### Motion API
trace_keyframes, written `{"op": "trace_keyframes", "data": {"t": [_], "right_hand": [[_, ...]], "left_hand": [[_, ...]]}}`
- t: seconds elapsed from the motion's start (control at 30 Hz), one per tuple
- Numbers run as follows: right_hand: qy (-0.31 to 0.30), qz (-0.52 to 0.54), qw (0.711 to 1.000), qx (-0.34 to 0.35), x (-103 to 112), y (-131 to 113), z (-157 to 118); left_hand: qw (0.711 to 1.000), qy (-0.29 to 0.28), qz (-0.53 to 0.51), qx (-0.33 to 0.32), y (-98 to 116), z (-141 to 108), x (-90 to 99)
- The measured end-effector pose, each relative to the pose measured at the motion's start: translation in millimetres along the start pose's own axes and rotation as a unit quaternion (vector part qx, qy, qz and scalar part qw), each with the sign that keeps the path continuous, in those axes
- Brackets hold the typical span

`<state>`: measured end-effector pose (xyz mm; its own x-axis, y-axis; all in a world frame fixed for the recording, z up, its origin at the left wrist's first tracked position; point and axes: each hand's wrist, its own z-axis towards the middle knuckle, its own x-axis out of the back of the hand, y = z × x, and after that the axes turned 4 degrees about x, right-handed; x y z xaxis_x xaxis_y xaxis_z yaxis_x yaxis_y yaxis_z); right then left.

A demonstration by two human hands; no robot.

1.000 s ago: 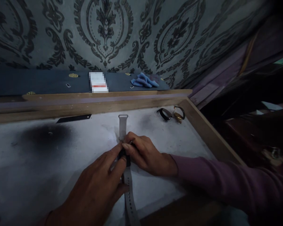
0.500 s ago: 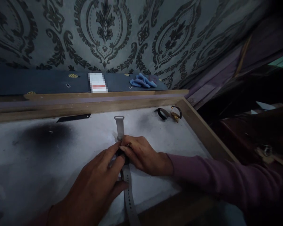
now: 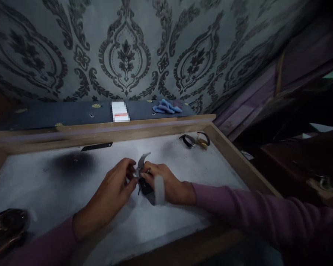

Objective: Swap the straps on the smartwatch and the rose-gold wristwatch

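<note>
A smartwatch with a dark face [image 3: 145, 186] and a grey strap [image 3: 159, 189] is between my hands, over the white surface. My right hand [image 3: 166, 183] pinches the watch near the top end of its case. At the watch's left side, my left hand [image 3: 113, 188] has its thumb and fingertips curled around the base of the upper strap piece [image 3: 143, 159]. The lower strap curves up beside my right hand. Fingertips of both hands partly hide where strap and case meet.
The white surface lies inside a wooden-rimmed tray [image 3: 233, 159]. A black blade [image 3: 97, 146] and two watches [image 3: 195, 140] lie at its back. A dark shiny object [image 3: 9, 225] is at left. Behind are a blue cloth [image 3: 167, 106] and a pixelated white item [image 3: 120, 111].
The watch has turned and its lower strap has swung up to the right. My left hand has drawn back left from the case. The view has shifted, showing the dark object at left.
</note>
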<state>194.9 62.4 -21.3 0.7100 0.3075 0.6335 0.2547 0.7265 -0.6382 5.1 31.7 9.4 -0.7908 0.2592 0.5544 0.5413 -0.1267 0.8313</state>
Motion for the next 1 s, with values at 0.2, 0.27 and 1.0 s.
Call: {"op": "trace_keyframes", "data": {"t": [0.2, 0.27, 1.0], "right_hand": [[0.004, -0.009, 1.0, 0.001, 2.0, -3.8, 1.2], [0.018, 0.038, 0.999, -0.022, 3.7, -6.5, 1.7], [-0.009, 0.374, 0.884, -0.281, 4.2, -30.4, 8.8]], "left_hand": [[0.998, -0.062, 0.012, -0.001, 0.9, 23.7, -0.4], [0.998, -0.054, -0.011, 0.005, 0.1, 27.1, -1.9], [0.994, 0.055, -0.08, -0.051, 26.2, -2.1, 9.1]]}}
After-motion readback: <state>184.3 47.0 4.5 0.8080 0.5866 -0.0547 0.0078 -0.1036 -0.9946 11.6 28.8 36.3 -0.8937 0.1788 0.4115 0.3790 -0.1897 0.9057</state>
